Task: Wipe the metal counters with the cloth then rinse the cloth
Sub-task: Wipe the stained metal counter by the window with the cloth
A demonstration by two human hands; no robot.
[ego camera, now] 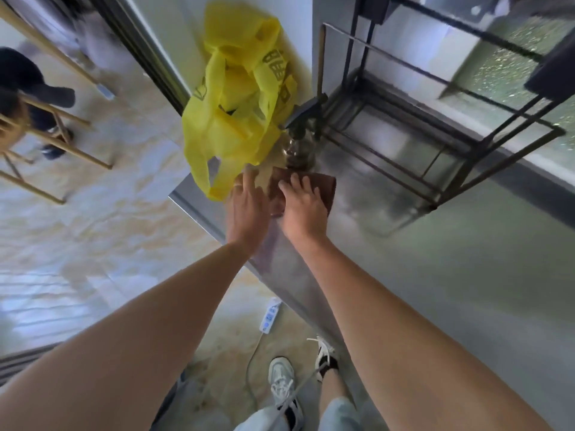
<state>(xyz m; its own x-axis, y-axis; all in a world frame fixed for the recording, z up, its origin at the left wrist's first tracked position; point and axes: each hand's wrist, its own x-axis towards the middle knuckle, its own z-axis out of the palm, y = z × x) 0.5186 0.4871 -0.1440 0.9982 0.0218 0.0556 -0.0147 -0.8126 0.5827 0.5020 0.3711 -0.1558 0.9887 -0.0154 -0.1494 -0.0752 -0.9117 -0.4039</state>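
Observation:
A brown cloth [326, 188] lies flat on the metal counter [435, 275] near its far left corner. My right hand [303, 203] presses down on the cloth with fingers spread and straight. My left hand [247, 206] lies just left of the cloth, fingers extended toward the bottom of a yellow plastic bag [236, 113]; whether its fingertips touch the bag is unclear. The bag rests on the counter's corner against the wall.
A clear bottle with a dark trigger top [300, 147] stands just beyond the cloth. A dark metal wire rack [435, 119] occupies the counter's back right. A white power strip [269, 315] lies on the floor below. Another person sits at far left [18, 88].

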